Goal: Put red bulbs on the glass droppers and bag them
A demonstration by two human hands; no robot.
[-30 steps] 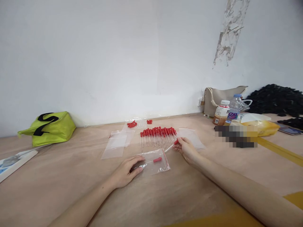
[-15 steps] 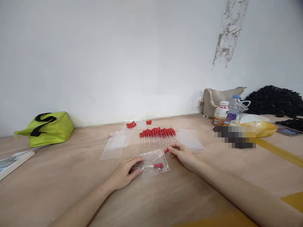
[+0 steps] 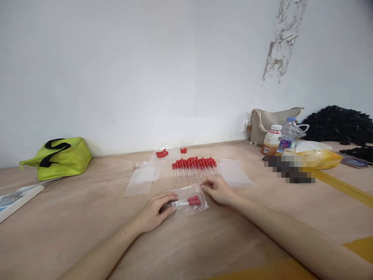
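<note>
A clear zip-lock bag (image 3: 190,210) lies in front of me, holding two droppers (image 3: 194,200) with red rubber bulbs and clear tubes, side by side. My left hand (image 3: 159,212) curves around the bag's closed end, thumb and fingers on either side of the tubes, keeping it on the table. At the bag's red-edged mouth, my right hand (image 3: 214,189) has thumb and forefinger pinched on the upper corner. Just beyond lies a row of several red-bulbed droppers (image 3: 195,163), tubes pointing toward me. Flat bags (image 3: 141,179) lie to its left and more bags (image 3: 234,173) to its right.
Loose red bulbs (image 3: 162,153) and clear tubes (image 3: 175,152) lie near the wall. A lime-green bag (image 3: 64,159) sits at left. Bottles (image 3: 271,140), a beige bag (image 3: 272,116), a yellow packet (image 3: 323,157), a phone (image 3: 356,161) and a black heap (image 3: 338,124) occupy the right.
The dropper in my right hand has gone into the bag beside the first one. My right hand has let it go and now pinches the bag's mouth. My left hand stays put.
</note>
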